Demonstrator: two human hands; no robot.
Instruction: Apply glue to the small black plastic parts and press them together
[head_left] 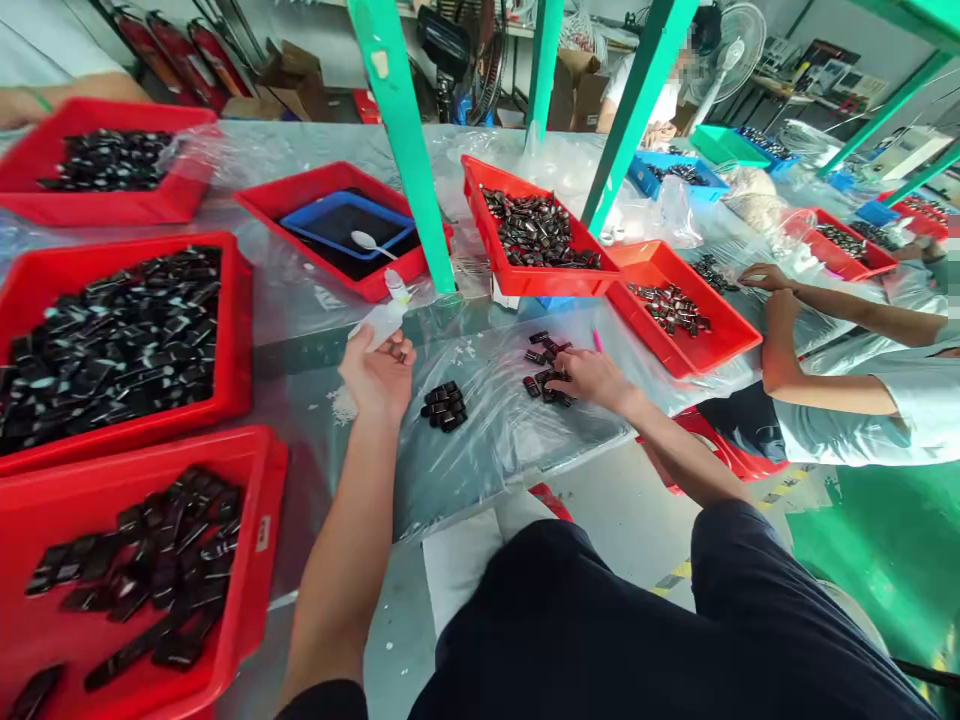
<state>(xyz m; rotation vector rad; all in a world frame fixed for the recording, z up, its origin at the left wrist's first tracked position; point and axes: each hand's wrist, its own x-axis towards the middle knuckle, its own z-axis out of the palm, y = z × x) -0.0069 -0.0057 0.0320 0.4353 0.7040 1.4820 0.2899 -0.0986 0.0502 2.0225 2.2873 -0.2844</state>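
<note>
My left hand (381,372), palm turned up, is closed around a translucent white squeeze bottle (385,318) whose nozzle points up. A compact block of small black glossy pieces (444,406) lies on the plastic-covered table to the right of that hand. My right hand (594,379) reaches down to a looser group of small dark brown-black pieces (537,384). Its thumb and fingers are bent together on one of them, partly hiding it. Just beyond the right hand lies a pink pen-like stick (598,341).
Red bins of black pieces stand at left (238,350) and lower left (262,560). Farther back are a red tray (315,178) holding a blue tray and spoon, and two bins of dark pieces (544,280) (720,340). A green post (409,150) rises ahead. Co-workers sit right and beyond.
</note>
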